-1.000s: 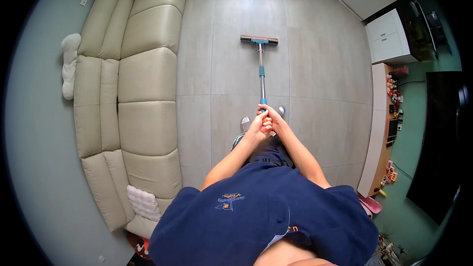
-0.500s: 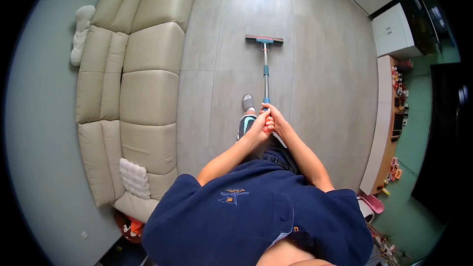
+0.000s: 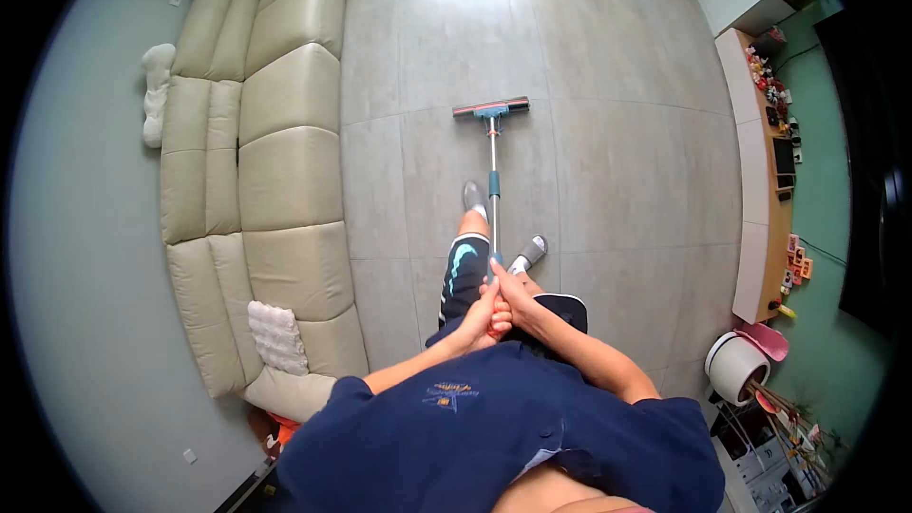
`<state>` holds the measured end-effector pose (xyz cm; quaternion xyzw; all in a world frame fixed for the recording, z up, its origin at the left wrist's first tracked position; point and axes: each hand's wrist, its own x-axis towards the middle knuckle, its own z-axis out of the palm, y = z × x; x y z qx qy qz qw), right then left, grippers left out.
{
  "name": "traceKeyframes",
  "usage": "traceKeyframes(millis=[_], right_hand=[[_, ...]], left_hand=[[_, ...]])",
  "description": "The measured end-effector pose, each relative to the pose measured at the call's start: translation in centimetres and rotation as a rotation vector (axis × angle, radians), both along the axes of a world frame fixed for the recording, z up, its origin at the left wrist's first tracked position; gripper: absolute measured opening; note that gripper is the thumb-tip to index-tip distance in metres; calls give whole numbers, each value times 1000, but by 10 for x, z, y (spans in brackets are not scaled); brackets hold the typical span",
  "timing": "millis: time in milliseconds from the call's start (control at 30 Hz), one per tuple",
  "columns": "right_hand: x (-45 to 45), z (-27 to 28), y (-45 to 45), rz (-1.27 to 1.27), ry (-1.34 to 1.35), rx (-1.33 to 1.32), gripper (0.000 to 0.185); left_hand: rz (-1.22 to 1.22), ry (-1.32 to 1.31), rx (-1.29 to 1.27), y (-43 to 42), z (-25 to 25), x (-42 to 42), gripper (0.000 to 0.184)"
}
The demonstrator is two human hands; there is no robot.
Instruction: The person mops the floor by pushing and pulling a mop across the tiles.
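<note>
Now left hand [image 3: 483, 319] and right hand [image 3: 518, 302] tight around mop [image 3: 494, 184], nearer shirt [image 3: 532, 408] than before

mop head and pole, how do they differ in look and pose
The mop head lies crosswise in the view; the pole runs nearly straight up to it. The mop head shows dark, reddish and teal; the pole shows silver and teal. The mop head is broad; the pole looks longer and slimmer. Both have teal parts.
</note>
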<state>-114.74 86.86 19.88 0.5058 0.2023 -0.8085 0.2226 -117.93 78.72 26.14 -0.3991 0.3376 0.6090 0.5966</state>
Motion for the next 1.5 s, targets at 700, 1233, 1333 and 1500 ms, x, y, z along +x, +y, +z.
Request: traceKeyframes(millis=[700,1233,1333,1500], right_hand=[[193,-141,-194,215,63,279,49],[308,-172,-347,105,72,510,58],[295,-216,-353,146,96,572,60],[378,-194,-361,295,64,507,61]], left_hand=[[17,10,98,-217,-145,209,40],[5,218,50,-352,-134,329,43],[80,198,85,-359,-164,317,44],[1,241,102,-372,-196,404,48]])
